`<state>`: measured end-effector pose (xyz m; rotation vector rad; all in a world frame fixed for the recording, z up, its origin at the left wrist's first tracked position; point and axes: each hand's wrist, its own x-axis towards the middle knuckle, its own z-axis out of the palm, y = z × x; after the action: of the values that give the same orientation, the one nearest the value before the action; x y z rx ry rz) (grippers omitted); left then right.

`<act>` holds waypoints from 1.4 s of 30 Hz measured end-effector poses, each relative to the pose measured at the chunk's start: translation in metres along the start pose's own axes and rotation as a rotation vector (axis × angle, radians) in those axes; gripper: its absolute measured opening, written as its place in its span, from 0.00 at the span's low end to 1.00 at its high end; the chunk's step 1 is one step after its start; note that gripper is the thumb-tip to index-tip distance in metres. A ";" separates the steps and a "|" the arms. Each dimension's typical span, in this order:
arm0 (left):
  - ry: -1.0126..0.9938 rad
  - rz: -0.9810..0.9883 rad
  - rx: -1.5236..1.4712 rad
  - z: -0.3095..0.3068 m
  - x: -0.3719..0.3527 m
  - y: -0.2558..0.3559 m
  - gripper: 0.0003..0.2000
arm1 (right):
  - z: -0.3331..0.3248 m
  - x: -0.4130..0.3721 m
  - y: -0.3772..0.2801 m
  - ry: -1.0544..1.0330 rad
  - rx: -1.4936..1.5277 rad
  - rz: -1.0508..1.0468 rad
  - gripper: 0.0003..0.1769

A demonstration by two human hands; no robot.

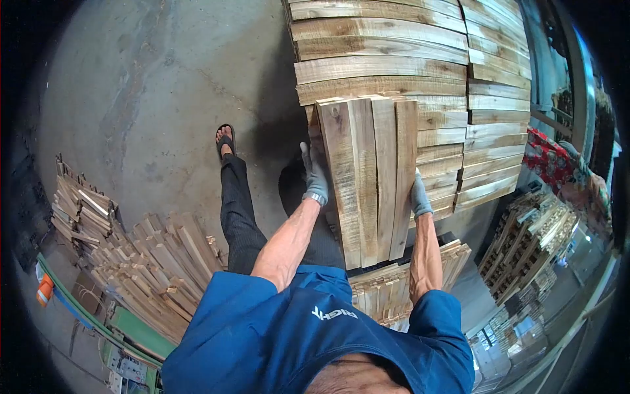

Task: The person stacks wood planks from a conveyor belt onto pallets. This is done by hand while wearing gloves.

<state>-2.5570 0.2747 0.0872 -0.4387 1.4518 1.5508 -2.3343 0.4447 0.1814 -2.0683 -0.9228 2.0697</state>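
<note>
A bundle of several wooden boards (369, 177) stands lengthwise in front of my body, its far end against the large plank stack. My left hand (315, 178), in a grey glove, is at the bundle's left side with the thumb raised. On the opposite side, my gloved right hand (419, 195) presses the outer board, its fingers partly hidden by the wood. Between them the two hands clasp the boards. The big stack of planks (384, 49) lies just beyond, its rows laid crosswise.
Upright wooden strips (157, 262) stand in bunches at the lower left, near a green machine (134, 331). More strips (387, 289) sit beneath the bundle. Another wood pile (528, 243) and a red patterned cloth (548, 157) are at the right. Concrete floor (151, 98) spreads left.
</note>
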 end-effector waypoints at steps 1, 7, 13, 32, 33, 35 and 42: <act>-0.135 -0.096 -0.261 -0.002 0.003 -0.001 0.31 | -0.001 -0.001 0.001 0.000 -0.016 0.012 0.32; -0.168 -0.492 -0.599 0.045 -0.033 0.060 0.32 | -0.003 0.007 0.011 -0.021 -0.003 -0.025 0.32; -0.196 -0.489 -0.502 0.047 -0.039 0.070 0.35 | 0.005 -0.002 0.001 -0.010 -0.007 -0.002 0.30; 0.071 0.013 0.088 0.019 -0.041 0.061 0.42 | 0.048 0.070 -0.083 0.071 -0.576 -0.376 0.42; 0.068 0.106 0.214 0.023 -0.037 0.080 0.42 | 0.046 0.065 -0.089 -0.026 -0.394 -0.388 0.41; 0.106 0.419 0.507 0.017 -0.006 0.122 0.38 | 0.016 0.046 -0.083 0.023 -0.119 -0.388 0.40; -0.605 0.200 1.104 0.149 0.096 0.247 0.37 | -0.140 -0.093 0.134 0.813 0.501 0.177 0.49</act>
<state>-2.7546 0.4812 0.1913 0.7744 1.6063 0.6955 -2.1485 0.3432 0.2149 -2.3790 -0.0864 1.1098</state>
